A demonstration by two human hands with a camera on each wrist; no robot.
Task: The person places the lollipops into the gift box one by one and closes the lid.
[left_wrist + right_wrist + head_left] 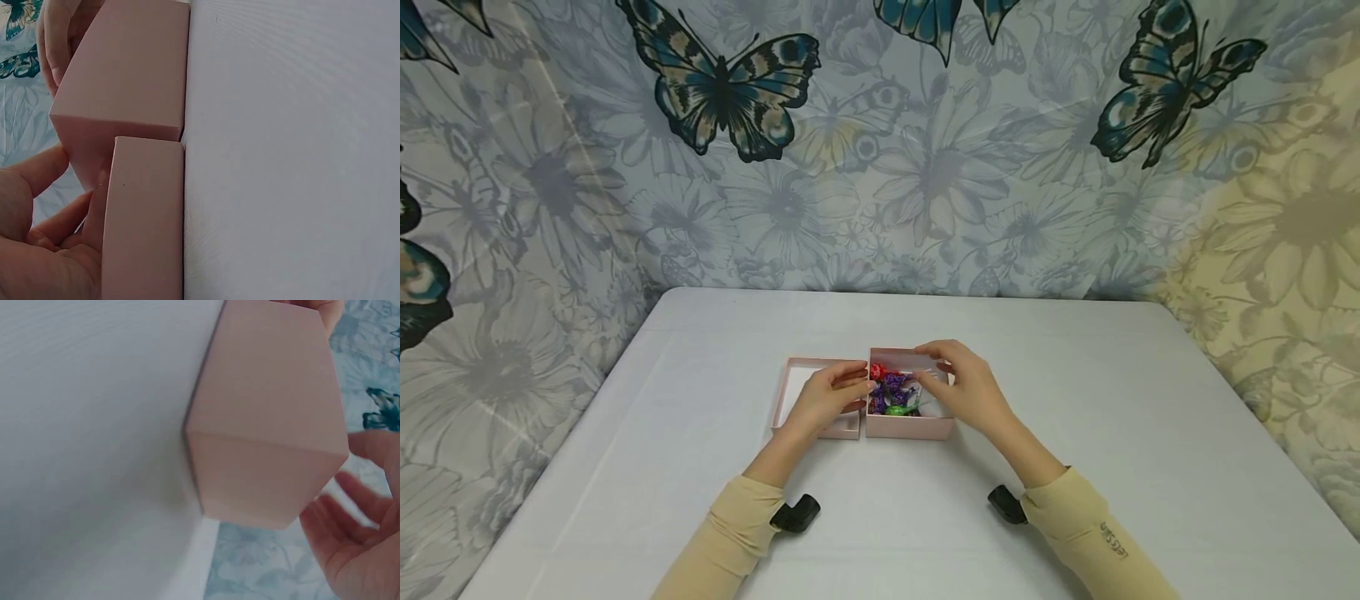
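A pink box (910, 427) stands on the table in the head view. Shiny wrapped candies in purple (892, 390), red (877, 371) and green (897, 410) lie mostly in its left part. Left of it is its shallow pink lid (781, 392), turned up to show a white inside. My left hand (829, 396) is over the lid's right side, with thumb and fingers at the box's left wall (94, 140). On the other side, my right hand (967, 387) reaches over the right wall (262, 481), thumb above the interior and fingers toward the back corner. Its fingertips are partly hidden.
Box and lid sit on a white table (1075, 375). Behind and beside the table hangs a cloth (940, 167) printed with flowers and butterflies. Black wrist cameras are strapped at the left cuff (796, 514) and the right cuff (1006, 505).
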